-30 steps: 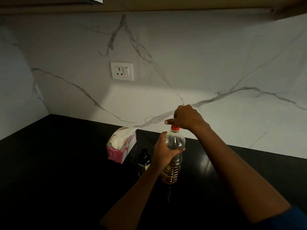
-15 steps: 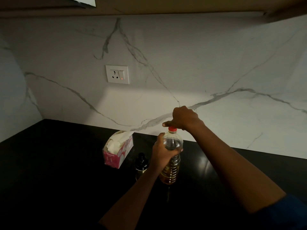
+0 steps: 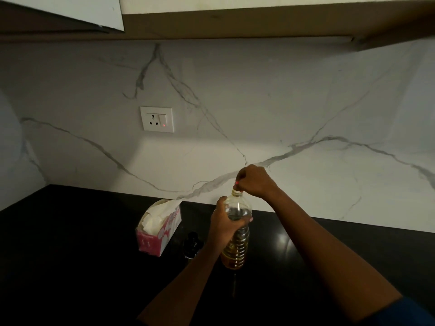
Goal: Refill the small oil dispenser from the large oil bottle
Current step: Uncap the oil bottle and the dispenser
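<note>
The large clear plastic oil bottle [image 3: 236,245] stands upright on the black counter [image 3: 70,255], with yellow oil in its lower part. My left hand [image 3: 223,224] is wrapped around its upper body. My right hand [image 3: 255,182] is closed on the red cap [image 3: 236,183], which sits just above the bottle's bare threaded neck. Only a sliver of the cap shows under my fingers. The small dark oil dispenser [image 3: 193,245] with a black top stands on the counter just left of the bottle, partly behind my left forearm.
A pink tissue box [image 3: 157,229] with white tissue sticking out lies left of the dispenser. A marble wall with a white socket [image 3: 157,119] runs behind the counter. Cabinets hang overhead.
The red cap, earlier seated on the bottle, is now lifted slightly off the neck in my right hand. The camera has tilted up, so everything sits lower in view.
</note>
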